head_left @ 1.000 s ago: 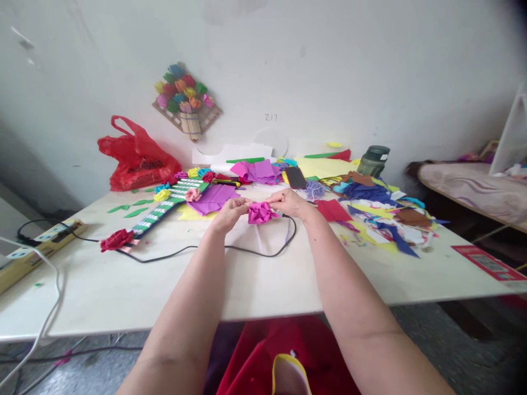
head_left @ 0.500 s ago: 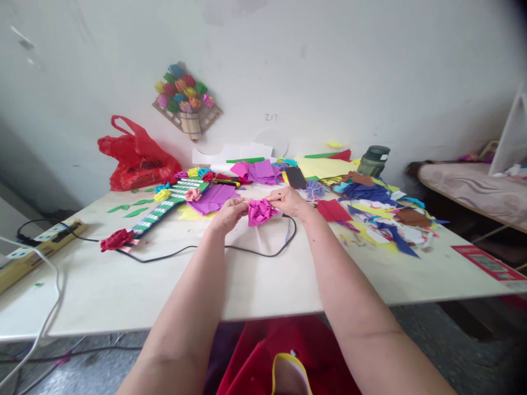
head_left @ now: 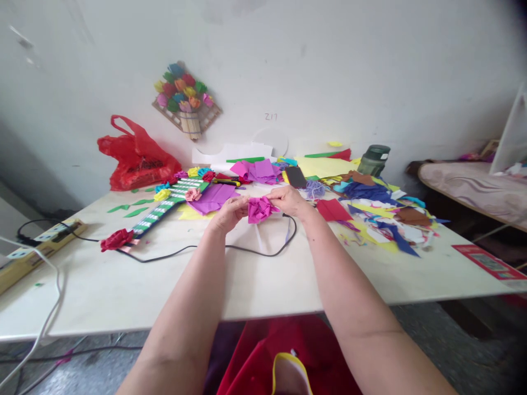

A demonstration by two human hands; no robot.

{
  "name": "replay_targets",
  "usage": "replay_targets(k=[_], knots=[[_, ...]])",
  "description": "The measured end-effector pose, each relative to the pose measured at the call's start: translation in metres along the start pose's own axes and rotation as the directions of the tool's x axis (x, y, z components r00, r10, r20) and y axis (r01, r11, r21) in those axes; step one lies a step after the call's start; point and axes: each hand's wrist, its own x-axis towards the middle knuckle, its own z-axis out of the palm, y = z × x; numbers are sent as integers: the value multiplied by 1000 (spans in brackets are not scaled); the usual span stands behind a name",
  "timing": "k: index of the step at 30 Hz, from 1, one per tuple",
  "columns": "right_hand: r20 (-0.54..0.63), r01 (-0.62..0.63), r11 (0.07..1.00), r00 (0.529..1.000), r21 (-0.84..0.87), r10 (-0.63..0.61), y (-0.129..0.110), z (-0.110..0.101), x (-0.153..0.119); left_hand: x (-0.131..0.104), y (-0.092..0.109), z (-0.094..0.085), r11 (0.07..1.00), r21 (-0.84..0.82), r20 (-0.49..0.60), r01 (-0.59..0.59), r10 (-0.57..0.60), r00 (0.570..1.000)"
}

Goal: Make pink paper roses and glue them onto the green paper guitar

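Note:
A magenta paper flower (head_left: pixel 259 210) with folded, overlapping petals is held between my hands above the table. My left hand (head_left: pixel 231 213) pinches its left edge with thumb and fingers. On the other side my right hand (head_left: pixel 287 201) grips the right edge, fingers closed. Beneath the flower a black cord (head_left: pixel 263 254) loops across the tabletop. To the left of my hands lie purple paper sheets (head_left: pixel 212 198) and a green-and-white striped paper craft (head_left: pixel 161 211) edged with paper flowers.
A red plastic bag (head_left: pixel 138 159) stands at the back left, a yellow power strip (head_left: pixel 41 249) at the left edge. Paper scraps (head_left: pixel 382 214) are heaped on the right. Behind my hands are a phone (head_left: pixel 295 177), a purple yarn bundle (head_left: pixel 315 189) and a green bottle (head_left: pixel 374 160).
The magenta flower has turned slightly between my fingers, and its lower petals sit a little differently. Both hands stay in nearly the same place.

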Motion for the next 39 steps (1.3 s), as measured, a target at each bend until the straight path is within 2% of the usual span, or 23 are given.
replay_targets(k=[5,16,26,29,34,39], knots=[[-37,-14,1000,999,7,14,4,1,2,-1,3,7,983,151,62,-103,95,994],[-30,-11,997,999,81,13,6,3,1,-2,4,14,945,295,-22,-143,157,987],[-22,31,984,999,173,-28,8,4,-1,1,-1,15,837,495,-72,-233,307,949],[-38,68,986,997,154,-63,10,3,-1,2,-3,16,817,516,-85,-257,347,934],[-44,97,984,995,149,-91,11,3,0,2,-4,18,830,496,-74,-254,332,940],[-63,106,979,993,172,-96,13,4,1,2,-4,21,754,542,-30,-372,460,887]])
